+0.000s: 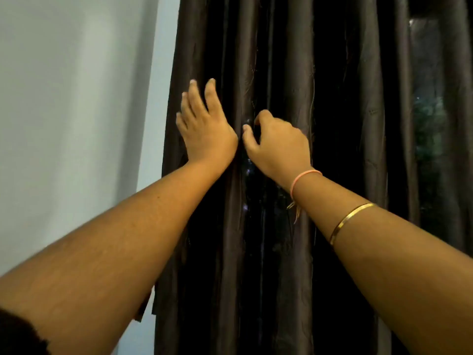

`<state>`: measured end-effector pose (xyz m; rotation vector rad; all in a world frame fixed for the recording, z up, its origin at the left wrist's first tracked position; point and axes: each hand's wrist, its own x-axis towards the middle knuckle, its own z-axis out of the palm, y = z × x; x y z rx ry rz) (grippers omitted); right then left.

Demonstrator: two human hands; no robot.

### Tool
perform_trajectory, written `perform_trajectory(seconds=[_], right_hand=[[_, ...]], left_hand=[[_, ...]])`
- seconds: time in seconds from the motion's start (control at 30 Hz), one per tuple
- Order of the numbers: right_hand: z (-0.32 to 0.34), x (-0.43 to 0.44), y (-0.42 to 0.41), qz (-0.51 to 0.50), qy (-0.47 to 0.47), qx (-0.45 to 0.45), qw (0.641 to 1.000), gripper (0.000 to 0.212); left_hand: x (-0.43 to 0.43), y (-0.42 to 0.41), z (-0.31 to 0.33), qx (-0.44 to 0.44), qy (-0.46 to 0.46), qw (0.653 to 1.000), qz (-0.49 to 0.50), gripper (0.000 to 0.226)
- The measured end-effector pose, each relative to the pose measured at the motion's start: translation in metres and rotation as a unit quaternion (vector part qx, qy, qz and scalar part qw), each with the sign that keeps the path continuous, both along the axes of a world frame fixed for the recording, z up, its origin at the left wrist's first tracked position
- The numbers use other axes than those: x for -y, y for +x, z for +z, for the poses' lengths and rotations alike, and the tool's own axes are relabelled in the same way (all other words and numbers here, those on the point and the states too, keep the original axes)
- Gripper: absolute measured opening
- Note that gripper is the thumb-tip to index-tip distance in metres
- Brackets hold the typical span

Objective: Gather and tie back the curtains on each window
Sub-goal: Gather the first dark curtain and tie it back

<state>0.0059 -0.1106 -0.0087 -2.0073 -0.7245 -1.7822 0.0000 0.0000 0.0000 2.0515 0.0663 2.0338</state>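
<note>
A dark brown curtain (289, 60) hangs in long vertical folds across the middle and right of the view. My left hand (204, 129) lies flat against its left part, fingers straight and pointing up. Just to the right, my right hand (276, 147) has its fingers curled into a fold of the curtain, thumb and forefinger bent round the fold's edge; the other fingertips are hidden behind the hand. The two hands nearly touch at wrist height. No tie-back is visible.
A pale wall (76, 111) fills the left side up to the curtain's edge. At the far right a strip of window glass (430, 119) shows between folds, with dark greenery behind it. A pink band and a gold bangle sit on my right forearm.
</note>
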Motion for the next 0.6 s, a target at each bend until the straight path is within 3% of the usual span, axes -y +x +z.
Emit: perform_trajectory(seconds=[0.1, 0.2, 0.3, 0.5, 0.6], right_hand=[[0.001, -0.021, 0.005, 0.034, 0.036, -0.071, 0.996, 0.051], [0.001, -0.037, 0.007, 0.037, 0.054, -0.122, 0.99, 0.067], [0.004, -0.043, 0.013, 0.047, 0.043, -0.147, 0.987, 0.067], [0.003, -0.069, 0.022, 0.07, -0.058, -0.164, 0.982, 0.071], [0.007, -0.089, 0.027, 0.075, -0.114, -0.196, 0.971, 0.077]], left_hand=[[-0.012, -0.004, 0.005, -0.076, -0.139, 0.987, -0.039, 0.087], [-0.029, -0.004, 0.006, -0.129, -0.181, 0.973, -0.066, 0.096], [-0.05, -0.002, 0.001, -0.117, -0.155, 0.974, -0.114, 0.091], [-0.076, 0.006, -0.014, -0.097, -0.066, 0.987, -0.111, 0.071], [-0.09, 0.008, -0.016, -0.093, -0.021, 0.991, -0.095, 0.073]])
